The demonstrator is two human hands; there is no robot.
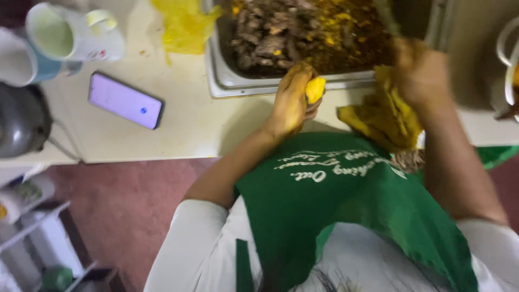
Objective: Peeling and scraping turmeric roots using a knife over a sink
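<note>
My left hand [292,97] is closed around a small yellow piece of food [315,89] at the front rim of a metal tray [216,75]. The tray holds dark brown chunks mixed with yellow bits [303,32]. My right hand [419,70] is blurred and grips a yellow peel or cloth [386,116] that hangs over the counter edge. I wear a green apron [346,205] over a white shirt.
A phone [125,100] with a lit screen lies on the pale counter [178,130]. White mugs [65,35] stand at the back left, a yellow plastic bag [186,24] beside the tray, a dark round pot [19,121] at the left edge. Shelves [38,238] sit below on a reddish floor.
</note>
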